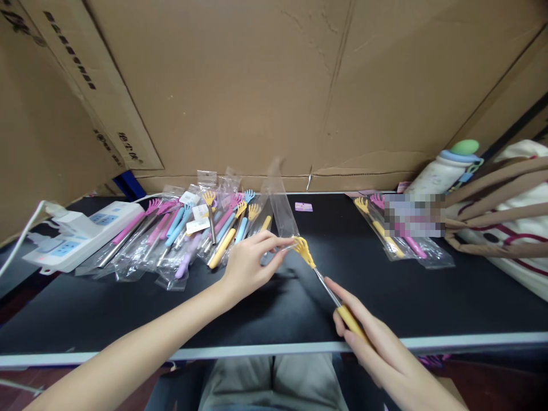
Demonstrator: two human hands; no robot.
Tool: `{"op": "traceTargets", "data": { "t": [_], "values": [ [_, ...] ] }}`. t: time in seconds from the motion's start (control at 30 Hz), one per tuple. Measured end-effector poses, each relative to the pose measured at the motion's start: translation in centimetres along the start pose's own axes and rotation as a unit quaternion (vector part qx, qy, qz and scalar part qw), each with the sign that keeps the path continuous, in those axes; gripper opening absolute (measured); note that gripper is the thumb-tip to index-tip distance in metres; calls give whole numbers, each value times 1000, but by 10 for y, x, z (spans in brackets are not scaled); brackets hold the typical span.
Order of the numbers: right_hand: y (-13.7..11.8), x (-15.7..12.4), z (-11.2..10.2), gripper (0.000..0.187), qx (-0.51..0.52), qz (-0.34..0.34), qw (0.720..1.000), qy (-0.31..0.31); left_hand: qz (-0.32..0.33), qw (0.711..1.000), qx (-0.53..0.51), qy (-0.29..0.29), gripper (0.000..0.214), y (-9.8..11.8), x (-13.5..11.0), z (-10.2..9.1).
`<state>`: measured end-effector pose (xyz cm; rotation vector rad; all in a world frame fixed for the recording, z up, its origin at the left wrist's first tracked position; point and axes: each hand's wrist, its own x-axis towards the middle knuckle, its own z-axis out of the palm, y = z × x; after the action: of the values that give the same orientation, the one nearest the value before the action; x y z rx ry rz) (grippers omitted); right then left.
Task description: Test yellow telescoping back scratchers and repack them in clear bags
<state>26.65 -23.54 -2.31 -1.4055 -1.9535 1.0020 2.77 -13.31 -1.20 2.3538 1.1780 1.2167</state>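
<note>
My right hand (377, 337) is wrapped round the yellow handle of a back scratcher (305, 251), whose metal rod slants up and left to a yellow claw head. Pinched between the fingertips of my left hand (252, 260) is the mouth of a clear plastic bag (283, 208), which stands up away from me. The claw head is at the bag's opening; I cannot tell whether its tips are inside. Left of the bag lies a pile of bagged back scratchers (222, 248) in pink, blue, yellow and purple, some with white labels.
Two bagged back scratchers (387, 240), yellow and pink, lie at the right. A small purple card (303, 206) lies on the black table (274, 319). A power strip (92, 234) stands at the left, a bottle (440, 174) and a cloth bag (514, 228) at the right. Cardboard (257, 85) walls the back.
</note>
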Motion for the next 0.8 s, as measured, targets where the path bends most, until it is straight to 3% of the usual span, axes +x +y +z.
{"op": "traceTargets", "data": {
  "t": [0.1, 0.33, 0.57, 0.8],
  "values": [
    [-3, -4, 13, 53, 7, -50, 999, 5, -11, 1000, -28, -5, 23, -1, 0, 1],
    [-9, -7, 36, 58, -36, -59, 997, 17, -21, 997, -64, -21, 23, -2, 0, 2],
    [-10, -11, 51, 59, -77, -17, 995, 55, -10, 995, -79, -59, 24, -1, -3, 3],
    [-21, -11, 58, 63, -64, -4, 997, 36, 23, 995, -89, -33, 16, -2, 0, 2]
  ]
}}
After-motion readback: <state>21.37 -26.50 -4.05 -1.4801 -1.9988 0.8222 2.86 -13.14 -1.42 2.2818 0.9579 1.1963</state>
